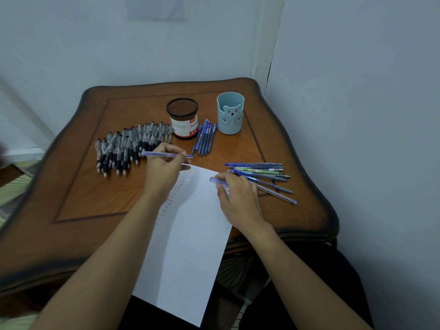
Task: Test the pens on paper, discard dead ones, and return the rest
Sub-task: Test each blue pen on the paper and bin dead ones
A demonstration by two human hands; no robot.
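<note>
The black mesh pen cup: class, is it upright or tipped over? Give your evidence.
Upright. The mesh cup stands on its base on the table, its round open rim facing up.

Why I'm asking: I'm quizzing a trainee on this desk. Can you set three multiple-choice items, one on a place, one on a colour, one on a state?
1. Where does the row of blue pens lie?
A. Between the mesh cup and the bear cup
B. Inside the bear cup
C. On the paper

2. What colour is the bear cup?
A. Red
B. Light blue
C. Yellow

3. What is the left hand doing?
A. Lying flat on the table
B. Holding a blue pen
C. Curled, holding nothing

Answers: A, the row lies between the two cups; B, its wall is pale blue; B, the fingers curl round the pen.
</note>
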